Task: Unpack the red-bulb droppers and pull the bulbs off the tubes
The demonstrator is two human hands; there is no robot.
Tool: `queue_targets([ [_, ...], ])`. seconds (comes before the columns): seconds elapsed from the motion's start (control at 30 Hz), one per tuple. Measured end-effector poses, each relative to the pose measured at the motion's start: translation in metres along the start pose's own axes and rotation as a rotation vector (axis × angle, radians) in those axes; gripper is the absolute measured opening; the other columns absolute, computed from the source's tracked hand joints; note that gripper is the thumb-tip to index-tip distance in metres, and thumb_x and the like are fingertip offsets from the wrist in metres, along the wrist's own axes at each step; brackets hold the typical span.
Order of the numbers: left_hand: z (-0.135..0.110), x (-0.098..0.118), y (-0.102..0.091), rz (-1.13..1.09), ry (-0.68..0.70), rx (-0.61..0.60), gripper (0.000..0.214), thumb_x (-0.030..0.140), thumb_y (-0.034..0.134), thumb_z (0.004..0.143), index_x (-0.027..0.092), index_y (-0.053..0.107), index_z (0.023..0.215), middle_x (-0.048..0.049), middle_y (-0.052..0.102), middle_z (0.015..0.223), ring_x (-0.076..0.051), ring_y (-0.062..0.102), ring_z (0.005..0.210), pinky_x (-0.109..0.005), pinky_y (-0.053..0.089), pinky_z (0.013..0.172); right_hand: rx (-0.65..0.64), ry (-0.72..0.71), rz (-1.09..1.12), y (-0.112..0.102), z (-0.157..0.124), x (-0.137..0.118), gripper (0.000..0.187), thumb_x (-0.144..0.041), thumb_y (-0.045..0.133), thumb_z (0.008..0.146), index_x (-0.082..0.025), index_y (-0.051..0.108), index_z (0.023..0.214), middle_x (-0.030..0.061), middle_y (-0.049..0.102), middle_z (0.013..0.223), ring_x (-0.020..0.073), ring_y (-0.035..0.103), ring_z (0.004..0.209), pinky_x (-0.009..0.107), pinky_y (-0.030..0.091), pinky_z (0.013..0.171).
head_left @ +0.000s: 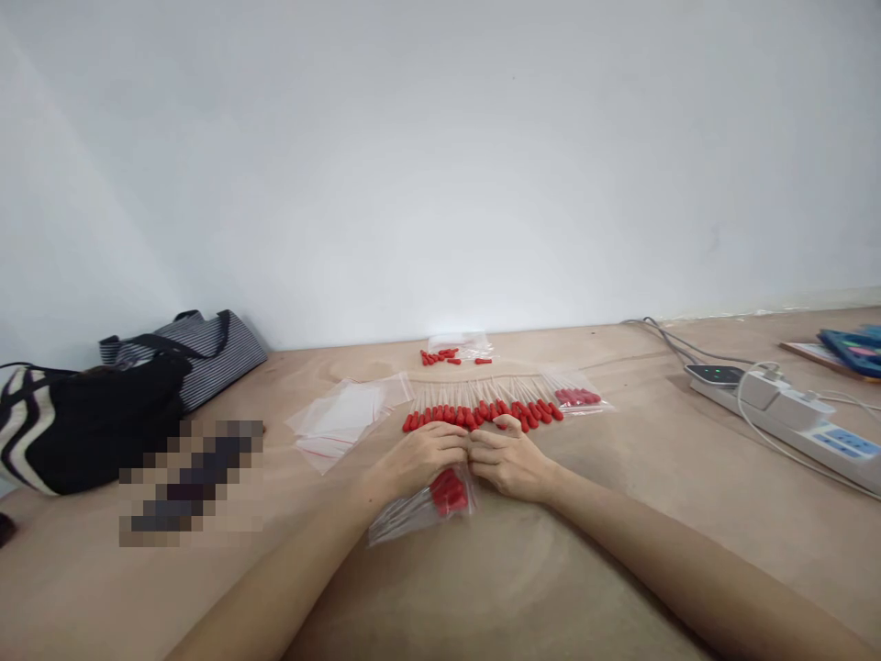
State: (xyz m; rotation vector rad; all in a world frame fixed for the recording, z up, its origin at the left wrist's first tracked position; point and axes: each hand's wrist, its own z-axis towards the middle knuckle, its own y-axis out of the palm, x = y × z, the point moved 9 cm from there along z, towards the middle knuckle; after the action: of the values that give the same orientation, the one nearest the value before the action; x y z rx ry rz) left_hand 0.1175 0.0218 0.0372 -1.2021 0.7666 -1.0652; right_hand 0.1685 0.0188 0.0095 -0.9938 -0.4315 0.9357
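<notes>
My left hand [428, 452] and my right hand [507, 462] meet at the near side of a row of red-tipped sticks [482, 413]. Curled fingers nearly touch one another, and whatever they grip is hidden. The pale stick ends point toward the wall, red tips toward me. Just below my left hand lies a clear zip bag [419, 514] with red-tipped sticks in it, partly covered by that hand. To the right of the row rests another clear bag [578, 395] holding red tips.
Flat clear zip bags [348, 413] are stacked left of the row. Loose red pieces [440, 355] lie by a bag near the wall. At left sit a black bag [103, 422] and a striped bag [213, 353]; at right, a power strip [812, 422] with cables.
</notes>
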Motion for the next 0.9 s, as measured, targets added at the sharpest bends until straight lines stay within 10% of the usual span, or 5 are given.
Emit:
queue_targets([
  [0.2,-0.043,-0.015,0.008,-0.221,-0.46,-0.085,0.051,0.045,0.052,0.076,0.019,0.043,0.119,-0.0089,0.054,0.116,-0.024,0.052,0.103,-0.038,0.043,0.086,-0.02,-0.006,-0.114,-0.015,-0.005,-0.002,0.02,-0.019,0.041,0.083,-0.022,0.061,0.083,0.0028,0.057,0.086,0.0183,0.043,0.092,0.041,0.021,0.081],
  [0.33,-0.06,-0.009,0.014,-0.301,-0.517,-0.119,0.076,0.051,0.059,0.067,0.019,0.029,0.13,-0.0113,0.04,0.131,-0.029,0.041,0.116,-0.044,0.034,0.096,-0.043,0.101,0.04,-0.019,-0.005,0.001,0.022,-0.023,0.047,0.078,-0.028,0.062,0.093,0.0023,0.052,0.104,0.0201,0.039,0.098,0.039,0.021,0.079],
  [0.5,-0.057,-0.013,0.015,-0.364,-0.561,-0.118,0.075,0.045,0.061,0.067,0.021,0.028,0.13,-0.0092,0.042,0.131,-0.028,0.04,0.117,-0.043,0.034,0.096,-0.065,0.3,0.118,-0.014,-0.004,0.012,0.031,-0.034,0.045,0.083,-0.021,0.063,0.063,0.0008,0.051,0.086,0.0151,0.04,0.085,0.036,0.02,0.077],
  [0.9,-0.055,-0.016,0.015,-0.428,-0.483,0.032,0.07,0.041,0.062,0.069,0.023,0.029,0.128,-0.0085,0.048,0.126,-0.025,0.045,0.114,-0.044,0.036,0.095,-0.128,0.441,0.225,-0.005,-0.003,0.012,0.021,-0.045,0.053,0.078,-0.032,0.065,0.09,-0.0009,0.051,0.077,0.0152,0.042,0.082,0.034,0.022,0.077],
])
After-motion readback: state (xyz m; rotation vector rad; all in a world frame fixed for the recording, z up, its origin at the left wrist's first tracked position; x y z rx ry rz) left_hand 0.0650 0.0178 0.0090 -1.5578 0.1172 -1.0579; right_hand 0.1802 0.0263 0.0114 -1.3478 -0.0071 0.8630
